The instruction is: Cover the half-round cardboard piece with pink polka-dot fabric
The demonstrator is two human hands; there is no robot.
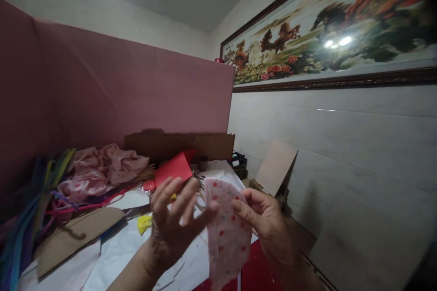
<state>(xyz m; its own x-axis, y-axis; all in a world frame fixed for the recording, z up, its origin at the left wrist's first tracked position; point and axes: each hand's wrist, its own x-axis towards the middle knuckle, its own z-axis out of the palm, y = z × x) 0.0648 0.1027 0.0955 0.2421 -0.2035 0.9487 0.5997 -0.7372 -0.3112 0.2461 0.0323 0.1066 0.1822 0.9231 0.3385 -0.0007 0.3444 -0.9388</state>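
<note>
A pale pink piece of fabric point(225, 236) with red spots hangs upright in front of me, its top edge curved. My right hand point(268, 223) pinches its right edge between thumb and fingers. To its left, my left hand point(179, 218) is raised with the fingers spread, somewhat blurred, and holds nothing. The left thumb tip overlaps the fabric's left side in view; whether it touches I cannot tell. Below both hands lie white sheets point(126, 241) on the table, with a red surface point(261, 268) under the fabric's lower right.
At left lie crumpled pink fabric point(105, 168), a bundle of colourful strips point(23, 218) and a brown cardboard piece point(78, 236). Red paper point(173, 169), a small yellow piece point(144, 224) and a dark cup point(202, 163) are farther back. A pink partition point(136, 86) stands behind; a tiled wall point(358, 145) is at right.
</note>
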